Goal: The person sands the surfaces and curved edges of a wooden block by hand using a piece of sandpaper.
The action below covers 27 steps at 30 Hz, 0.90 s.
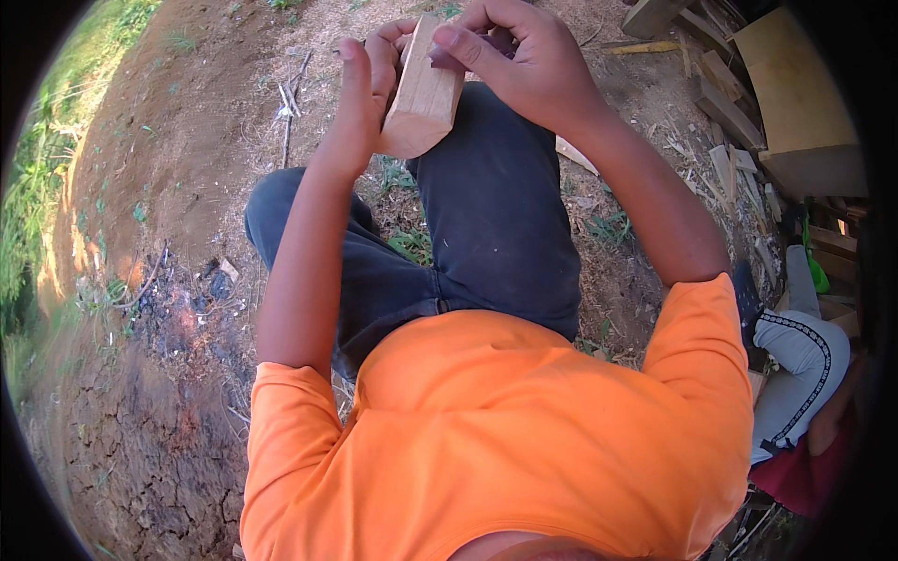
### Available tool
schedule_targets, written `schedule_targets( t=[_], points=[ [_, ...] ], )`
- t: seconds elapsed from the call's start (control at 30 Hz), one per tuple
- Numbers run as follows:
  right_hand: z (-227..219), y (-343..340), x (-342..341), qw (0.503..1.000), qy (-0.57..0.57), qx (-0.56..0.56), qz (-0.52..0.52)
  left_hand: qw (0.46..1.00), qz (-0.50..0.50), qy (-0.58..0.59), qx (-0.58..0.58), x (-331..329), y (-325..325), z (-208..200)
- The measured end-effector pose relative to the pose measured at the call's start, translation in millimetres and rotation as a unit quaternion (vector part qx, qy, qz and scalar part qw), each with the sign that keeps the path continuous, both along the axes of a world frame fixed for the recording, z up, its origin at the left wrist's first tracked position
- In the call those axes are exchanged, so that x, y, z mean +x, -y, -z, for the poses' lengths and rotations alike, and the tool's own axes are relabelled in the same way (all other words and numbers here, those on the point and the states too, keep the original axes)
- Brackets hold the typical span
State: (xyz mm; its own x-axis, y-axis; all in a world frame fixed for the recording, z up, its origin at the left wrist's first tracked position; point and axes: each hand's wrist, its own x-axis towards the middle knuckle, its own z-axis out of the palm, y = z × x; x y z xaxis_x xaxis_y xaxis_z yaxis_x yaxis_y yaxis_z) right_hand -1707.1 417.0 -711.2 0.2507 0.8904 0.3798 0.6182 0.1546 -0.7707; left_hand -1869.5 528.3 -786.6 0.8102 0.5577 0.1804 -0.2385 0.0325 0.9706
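A pale wooden block [423,105], long and with a rounded underside at its near end, is held up over my knees, its near end toward me. My left hand [367,82] grips its left side, the thumb raised and the other fingers partly hidden behind the wood. With the fingers of my right hand [535,64] I pinch a dark maroon piece of sandpaper [445,61], pressed against the block's upper right face. Part of the sandpaper is hidden under my right thumb and fingers.
Another person's leg in grey trousers [797,374] is at the right edge. Behind it, wood offcuts [725,112] and a large tan board [800,84] are piled. Bare soil with twigs [288,103] and a charred patch [192,299] spreads to my left.
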Motion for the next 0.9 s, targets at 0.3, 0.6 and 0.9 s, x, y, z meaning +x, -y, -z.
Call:
schedule_targets(
  t=[0.3, 0.6, 0.9],
  points=[
    [16.6, -8.6, 34.7, 0.984, 0.141, -0.037, -0.105, 0.988, -0.041, -0.148, 0.011, 20.5, -18.8, 0.2],
    [26.3, -30.9, 9.1, 0.996, 0.089, 0.008, 0.025, 0.984, -0.052, -0.110, -0.129, 23.9, -1.5, -9.9],
    [25.2, -57.3, 9.8, 0.983, 0.166, 0.076, 0.026, 0.972, -0.060, -0.091, -0.209, 26.4, -5.5, -5.1]
  ],
)
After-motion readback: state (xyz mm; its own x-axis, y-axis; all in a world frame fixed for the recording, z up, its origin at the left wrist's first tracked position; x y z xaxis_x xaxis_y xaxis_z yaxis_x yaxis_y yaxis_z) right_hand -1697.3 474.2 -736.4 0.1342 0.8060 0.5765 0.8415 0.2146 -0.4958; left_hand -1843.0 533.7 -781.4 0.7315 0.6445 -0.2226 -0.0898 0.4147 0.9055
